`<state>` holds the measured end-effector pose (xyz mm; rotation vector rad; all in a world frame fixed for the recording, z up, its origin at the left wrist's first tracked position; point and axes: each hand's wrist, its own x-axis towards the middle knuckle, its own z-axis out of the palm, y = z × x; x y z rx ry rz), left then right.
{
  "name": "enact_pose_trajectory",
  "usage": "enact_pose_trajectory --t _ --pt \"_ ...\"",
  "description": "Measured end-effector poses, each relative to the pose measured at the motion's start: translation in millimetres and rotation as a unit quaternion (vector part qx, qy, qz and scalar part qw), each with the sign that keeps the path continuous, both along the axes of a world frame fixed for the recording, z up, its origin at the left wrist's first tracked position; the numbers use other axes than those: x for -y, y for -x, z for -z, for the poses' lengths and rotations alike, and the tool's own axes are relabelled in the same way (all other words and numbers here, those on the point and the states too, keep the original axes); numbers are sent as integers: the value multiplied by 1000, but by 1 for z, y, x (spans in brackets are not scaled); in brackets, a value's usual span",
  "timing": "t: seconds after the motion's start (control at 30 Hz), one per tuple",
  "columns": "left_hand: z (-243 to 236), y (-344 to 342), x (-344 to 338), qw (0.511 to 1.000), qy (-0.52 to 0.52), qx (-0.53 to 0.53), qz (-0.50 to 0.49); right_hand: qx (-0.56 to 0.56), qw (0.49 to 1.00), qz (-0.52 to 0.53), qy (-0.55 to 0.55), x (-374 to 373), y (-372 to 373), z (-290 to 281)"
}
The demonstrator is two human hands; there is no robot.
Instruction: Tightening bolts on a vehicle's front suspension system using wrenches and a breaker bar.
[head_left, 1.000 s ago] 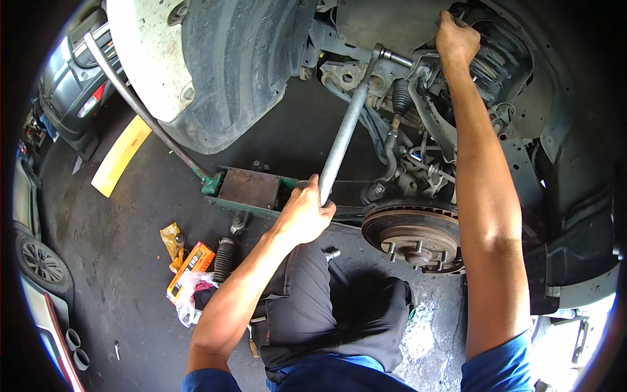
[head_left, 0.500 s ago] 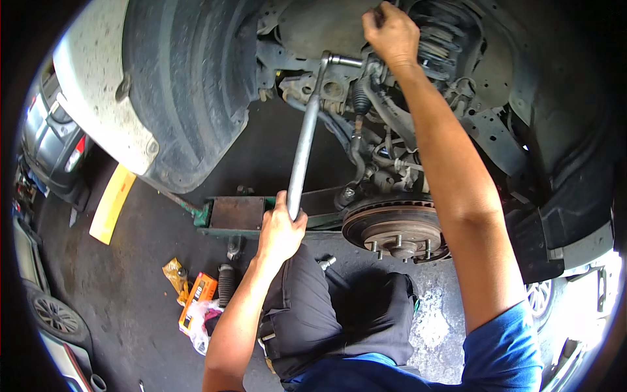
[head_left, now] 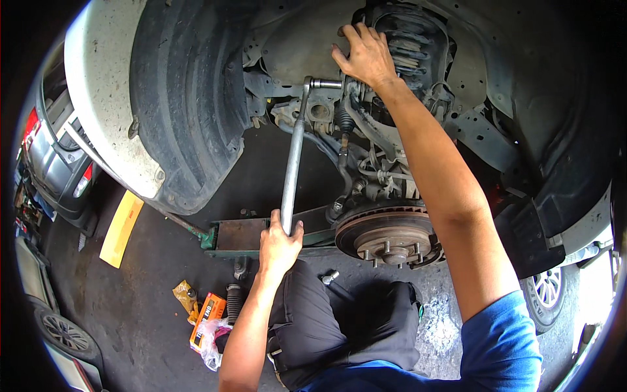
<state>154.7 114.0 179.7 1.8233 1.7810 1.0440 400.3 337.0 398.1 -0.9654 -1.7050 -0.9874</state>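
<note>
With the left hand [head_left: 281,247] wrapped round the near end of the long grey wrench [head_left: 294,166], which slopes away to a socket [head_left: 326,84] left of the coil spring [head_left: 410,52], the sound way is probably to keep that socket square and fully seated, pulling evenly, the right hand [head_left: 369,60] clear of the swing (its fingers spread beside the spring; whether they touch anything, I cannot tell). The dark floor [head_left: 140,304] bears a part-green jack [head_left: 244,234] and, nearer and left, an orange box [head_left: 208,321]; a yellow strip [head_left: 122,228] lies farther left, near a parked grey car [head_left: 65,166].
</note>
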Motion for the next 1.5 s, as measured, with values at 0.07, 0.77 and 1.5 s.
enact_pose_trajectory --t 0.07,0.77,1.5 --pt "0 3 1 1000 3 -2 0 11 1000 14 5 5 3 -2" --pt "2 7 1 1000 -19 19 3 152 961 224 46 23 -10 -7" --pt "16 15 13 999 4 -38 -5 179 927 269 188 29 -18 -30"
